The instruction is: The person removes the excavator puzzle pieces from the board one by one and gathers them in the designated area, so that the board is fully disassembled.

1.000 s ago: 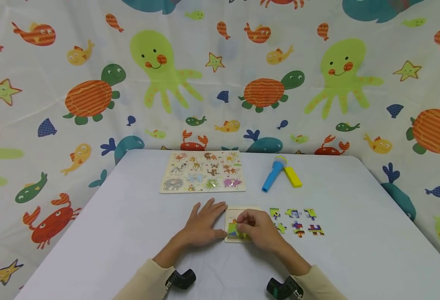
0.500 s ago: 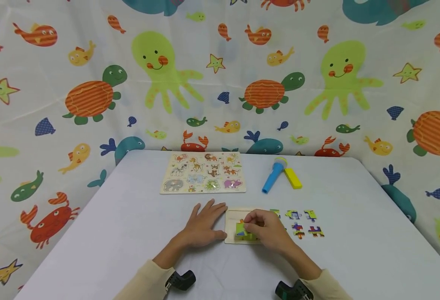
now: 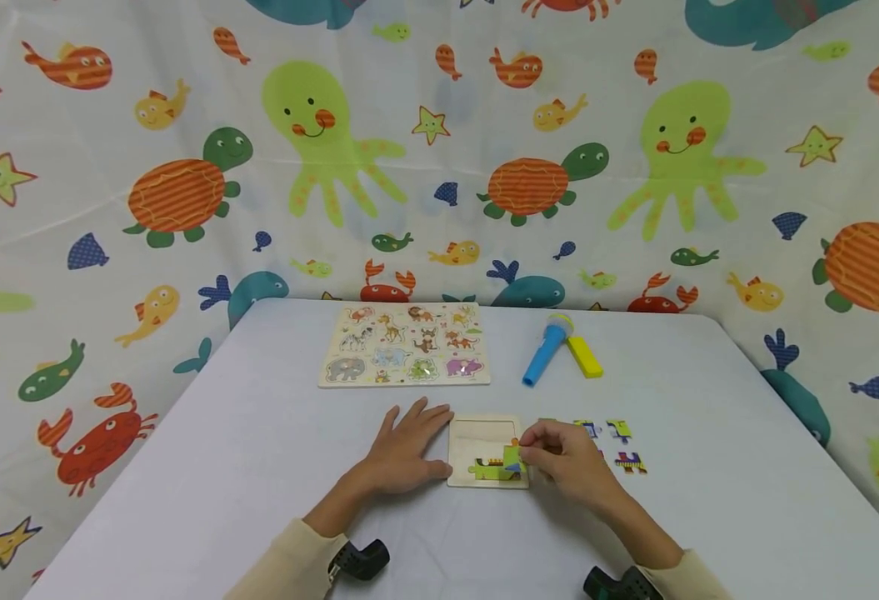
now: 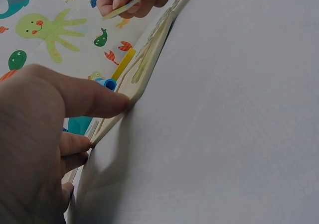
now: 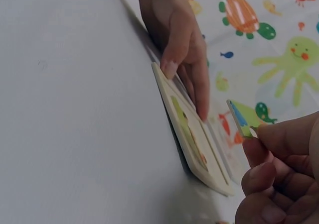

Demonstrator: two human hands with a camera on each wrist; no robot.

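Observation:
A small wooden puzzle tray (image 3: 484, 432) lies on the white table. Along its lower edge sit joined green puzzle pieces (image 3: 488, 472). My left hand (image 3: 407, 450) lies with fingers spread at the tray's left side, thumb and fingertips at its rim. Between thumb and index finger, my right hand (image 3: 568, 460) pinches a flat green-and-blue jigsaw piece (image 5: 242, 119). That piece is raised over the right end of the tray, as the right wrist view shows. In the left wrist view, the held piece (image 4: 122, 8) appears nearly edge-on.
Loose jigsaw pieces (image 3: 631, 463) lie right of the tray, some hidden behind my right hand. Farther back are an animal puzzle board (image 3: 407, 337), a blue toy microphone (image 3: 546, 354) and a yellow block (image 3: 585, 356). A sea-animal cloth (image 3: 439, 183) hangs behind the table.
My right hand has moved right across the tray with the jigsaw piece in its pinch, uncovering the green pieces along the lower edge. My left hand has stayed in place.

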